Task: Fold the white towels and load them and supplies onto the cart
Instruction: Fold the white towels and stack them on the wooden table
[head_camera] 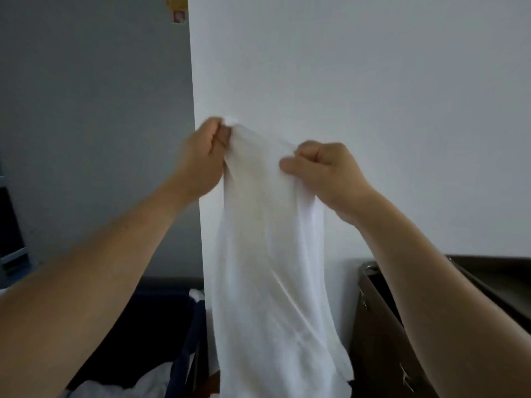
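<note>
A white towel (270, 268) hangs lengthwise in front of me, held up at chest height against a white wall. My left hand (201, 159) grips its upper left corner, fingers curled round the cloth. My right hand (324, 170) pinches the top edge a little lower and to the right, thumb pressed against the fabric. The towel's bottom end runs out of the frame. More white linen (120, 383) lies in a dark bin at the lower left.
A dark blue laundry bin (184, 340) stands below my left arm. At the lower right is a dark brown cart (379, 326) with metal fittings on its edge. A white wall corner (198, 81) rises straight ahead, with a grey wall to the left.
</note>
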